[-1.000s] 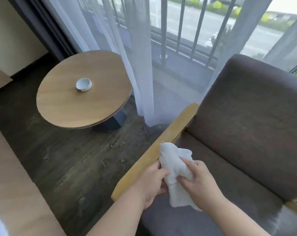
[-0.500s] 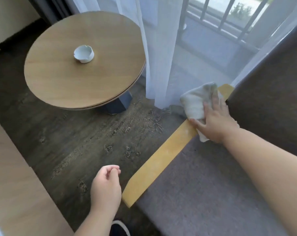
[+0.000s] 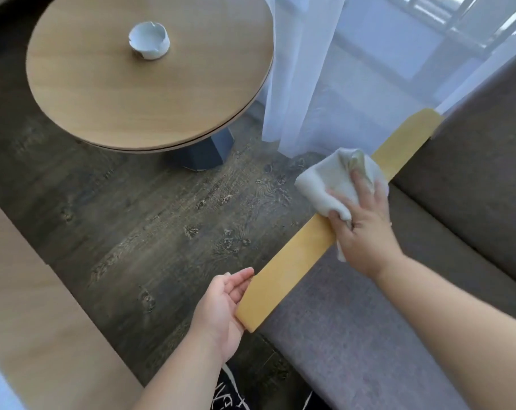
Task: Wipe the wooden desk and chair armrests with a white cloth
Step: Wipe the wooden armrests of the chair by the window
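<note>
The chair's yellow wooden armrest (image 3: 292, 267) runs diagonally from lower centre to upper right, beside the grey seat cushion (image 3: 354, 335). My right hand (image 3: 364, 229) presses the white cloth (image 3: 327, 182) flat on the armrest's middle part, fingers spread over it. My left hand (image 3: 221, 309) rests against the outer side of the armrest's near end, palm up and fingers apart, holding nothing. A wooden desk surface (image 3: 38, 335) shows at the lower left edge.
A round wooden side table (image 3: 109, 93) with a small white ashtray (image 3: 149, 40) stands on the dark wood floor at upper left. Sheer white curtains (image 3: 307, 78) hang just beyond the armrest. The chair's grey backrest (image 3: 487, 149) rises at right.
My right hand has slid the cloth down the armrest from its far end toward the middle. My left hand has opened and moved up against the armrest's near end.
</note>
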Tool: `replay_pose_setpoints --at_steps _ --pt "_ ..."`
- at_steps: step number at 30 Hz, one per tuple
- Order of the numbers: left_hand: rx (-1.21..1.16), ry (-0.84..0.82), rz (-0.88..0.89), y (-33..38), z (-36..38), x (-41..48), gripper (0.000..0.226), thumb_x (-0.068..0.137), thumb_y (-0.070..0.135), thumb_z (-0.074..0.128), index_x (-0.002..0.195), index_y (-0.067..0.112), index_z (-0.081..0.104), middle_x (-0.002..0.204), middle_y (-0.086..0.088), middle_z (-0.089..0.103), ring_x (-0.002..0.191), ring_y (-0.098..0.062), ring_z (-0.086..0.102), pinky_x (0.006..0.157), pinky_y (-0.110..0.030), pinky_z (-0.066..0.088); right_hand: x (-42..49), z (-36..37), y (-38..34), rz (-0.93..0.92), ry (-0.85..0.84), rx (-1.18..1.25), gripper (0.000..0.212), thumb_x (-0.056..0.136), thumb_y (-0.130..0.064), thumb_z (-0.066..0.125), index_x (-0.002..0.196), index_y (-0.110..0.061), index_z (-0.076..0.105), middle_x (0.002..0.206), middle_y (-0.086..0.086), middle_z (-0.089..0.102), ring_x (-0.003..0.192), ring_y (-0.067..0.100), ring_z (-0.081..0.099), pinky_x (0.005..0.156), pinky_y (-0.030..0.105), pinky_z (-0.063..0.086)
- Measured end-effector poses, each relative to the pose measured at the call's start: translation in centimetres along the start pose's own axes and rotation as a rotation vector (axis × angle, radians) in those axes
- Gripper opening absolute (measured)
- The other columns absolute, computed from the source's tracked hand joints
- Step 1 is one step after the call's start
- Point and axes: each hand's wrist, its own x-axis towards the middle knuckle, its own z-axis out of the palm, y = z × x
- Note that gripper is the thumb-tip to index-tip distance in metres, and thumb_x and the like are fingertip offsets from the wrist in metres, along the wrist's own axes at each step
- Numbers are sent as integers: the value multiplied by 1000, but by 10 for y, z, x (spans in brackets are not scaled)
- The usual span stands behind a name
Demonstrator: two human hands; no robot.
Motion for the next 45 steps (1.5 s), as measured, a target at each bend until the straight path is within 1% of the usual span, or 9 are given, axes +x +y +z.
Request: replay_pose_setpoints --at_steps 14,22,25,27,29,33,39,43,45 --pt "-246 -215 -70 -6 -18 -12 47 101 31 44 125 2 73 128 -26 70 118 -40 69 100 -53 56 -151 59 -125 -66 -197 240 37 103 -54 42 132 -47 64 169 -18 20 158 22 2 116 39 16" --pt "-427 -179 -217 -32 -59 -27 56 86 42 58 111 -6 73 112 -31 71 103 -48 72 87 -56 59 -188 79 -169 -171 -135 222 21 91 -33 58 99 -30 78 142 -16 61 129 26 57 77 44 50" --pt "-421 -130 -142 -49 -79 -38 42 75 37 56 87 0 73 83 -24 69 78 -40 72 70 -45 60 -202 75 -187 146 -383 403 32 95 -47 52 121 -41 69 122 -27 60 123 12 57 95 28 41" --pt "-442 -121 -109 -53 -86 -53 44 79 38 54 93 1 72 86 -24 69 77 -39 71 72 -45 59 -208 64 -199 364 -485 553 34 93 -56 44 118 -49 66 106 -27 63 112 6 60 94 23 43" --pt "-459 -142 -94 -46 -86 -73 55 84 47 57 110 2 76 106 -25 73 90 -41 73 79 -48 59 -202 43 -213 555 -451 684 24 98 -55 44 104 -49 67 102 -17 72 103 0 64 94 29 48" --pt "-455 -132 -93 -11 -64 -128 66 89 59 56 114 2 79 120 -28 73 101 -47 74 76 -54 62 -174 -25 -235 745 -439 913 27 108 -40 46 117 -33 71 107 -9 79 103 3 71 92 25 53" --pt "-299 -274 46 95 19 -255 67 84 57 63 120 1 75 123 -27 72 111 -48 70 95 -55 56 -125 -181 -281 538 -286 971 34 107 -46 44 112 -34 75 101 -7 81 97 10 75 92 39 57" --pt "-215 -418 179 158 79 -348 62 92 56 58 118 3 76 125 -25 72 113 -44 70 91 -53 59 -106 -295 -312 427 -20 905 24 100 -57 48 94 -43 67 83 -13 75 74 0 70 64 15 52" --pt "-192 -511 237 183 109 -391 63 95 57 54 116 2 77 127 -25 71 115 -43 70 88 -52 61 -100 -348 -324 356 98 849 17 96 -59 52 97 -45 63 79 -9 72 64 3 67 55 18 51"
